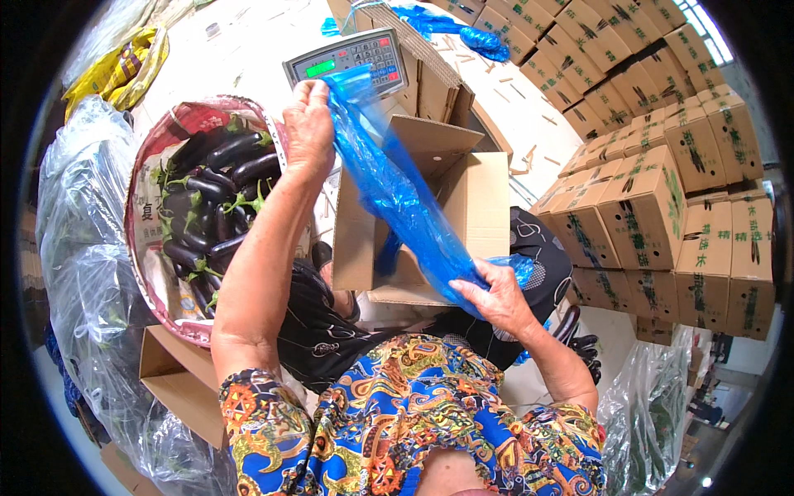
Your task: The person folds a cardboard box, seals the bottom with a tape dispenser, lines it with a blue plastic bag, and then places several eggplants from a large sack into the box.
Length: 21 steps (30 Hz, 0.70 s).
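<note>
Two hands, head view: we are stretching one blue plastic bag (397, 190) over an open cardboard box (463, 207). Our left hand (308, 124) is pinching the bag's upper end, grip closed on it, just below a weighing scale (351, 58). Our right hand (496, 298) is clutching the lower end, fingers curled shut. A basket of eggplants (207, 198) is sitting left; stacked cartons (662, 182) are standing right.

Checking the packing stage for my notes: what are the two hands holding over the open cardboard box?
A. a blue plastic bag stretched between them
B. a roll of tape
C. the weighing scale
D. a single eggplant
A: the left hand grips the top of the blue plastic bag and the right hand its lower end, above the open cardboard box.
</note>
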Motion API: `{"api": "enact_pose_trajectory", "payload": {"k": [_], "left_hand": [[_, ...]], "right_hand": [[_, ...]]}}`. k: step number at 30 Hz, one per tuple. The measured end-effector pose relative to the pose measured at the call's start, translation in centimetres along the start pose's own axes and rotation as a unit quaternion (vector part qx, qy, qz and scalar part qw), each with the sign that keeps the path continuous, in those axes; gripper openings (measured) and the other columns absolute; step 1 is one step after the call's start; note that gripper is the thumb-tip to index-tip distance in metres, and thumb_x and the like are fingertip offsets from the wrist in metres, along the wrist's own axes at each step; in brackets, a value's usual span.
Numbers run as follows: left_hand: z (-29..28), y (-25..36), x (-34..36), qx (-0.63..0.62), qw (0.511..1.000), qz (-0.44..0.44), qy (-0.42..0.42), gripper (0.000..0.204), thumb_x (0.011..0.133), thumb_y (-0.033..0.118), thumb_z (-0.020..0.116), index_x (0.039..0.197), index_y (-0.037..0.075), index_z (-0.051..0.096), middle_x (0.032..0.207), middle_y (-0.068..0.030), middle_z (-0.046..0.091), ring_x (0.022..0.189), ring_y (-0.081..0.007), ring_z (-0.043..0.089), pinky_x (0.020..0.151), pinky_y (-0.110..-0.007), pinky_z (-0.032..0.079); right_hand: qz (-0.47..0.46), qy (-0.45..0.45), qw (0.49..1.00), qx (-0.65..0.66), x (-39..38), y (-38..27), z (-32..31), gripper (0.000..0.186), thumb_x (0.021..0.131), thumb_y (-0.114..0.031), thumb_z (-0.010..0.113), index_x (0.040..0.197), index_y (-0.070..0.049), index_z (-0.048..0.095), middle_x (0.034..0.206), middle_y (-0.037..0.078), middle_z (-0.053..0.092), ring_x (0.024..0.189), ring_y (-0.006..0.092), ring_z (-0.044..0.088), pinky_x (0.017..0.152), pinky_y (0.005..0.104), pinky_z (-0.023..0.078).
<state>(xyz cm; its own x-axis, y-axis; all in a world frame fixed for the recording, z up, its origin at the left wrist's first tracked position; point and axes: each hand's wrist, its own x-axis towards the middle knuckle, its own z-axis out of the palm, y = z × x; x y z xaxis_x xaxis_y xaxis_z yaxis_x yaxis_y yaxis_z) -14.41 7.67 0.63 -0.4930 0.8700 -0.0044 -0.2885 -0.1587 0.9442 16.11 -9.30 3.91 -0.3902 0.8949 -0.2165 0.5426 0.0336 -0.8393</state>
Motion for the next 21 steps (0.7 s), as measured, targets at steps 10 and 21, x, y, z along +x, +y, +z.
{"api": "enact_pose_trajectory", "payload": {"k": [10, 21], "left_hand": [[0.0, 2.2, -0.4, 0.112, 0.976, 0.144, -0.117, 0.023, 0.101, 0.021, 0.055, 0.097, 0.001, 0.065, 0.074, 0.0028, 0.055, 0.068, -0.0049, 0.048, 0.06, -0.022, 0.041], [3.0, 3.1, -3.6, 0.17, 0.963, 0.174, -0.118, 0.022, 0.096, 0.023, 0.065, 0.09, 0.002, 0.066, 0.073, 0.004, 0.057, 0.067, -0.0028, 0.046, 0.059, -0.02, 0.039]], "right_hand": [[-0.05, -0.297, 0.952, -0.056, -4.6, -1.3, -3.4, 0.04, 0.085, -0.032, 0.075, 0.105, 0.0, 0.064, 0.091, 0.021, 0.066, 0.084, 0.0319, 0.067, 0.073, 0.0387, 0.052], [-0.026, -0.033, 0.989, 0.143, 8.2, -8.4, 1.3, 0.098, 0.074, -0.043, 0.084, 0.146, 0.002, 0.034, 0.135, 0.024, 0.052, 0.119, 0.0299, 0.058, 0.092, 0.0379, 0.053]]}}
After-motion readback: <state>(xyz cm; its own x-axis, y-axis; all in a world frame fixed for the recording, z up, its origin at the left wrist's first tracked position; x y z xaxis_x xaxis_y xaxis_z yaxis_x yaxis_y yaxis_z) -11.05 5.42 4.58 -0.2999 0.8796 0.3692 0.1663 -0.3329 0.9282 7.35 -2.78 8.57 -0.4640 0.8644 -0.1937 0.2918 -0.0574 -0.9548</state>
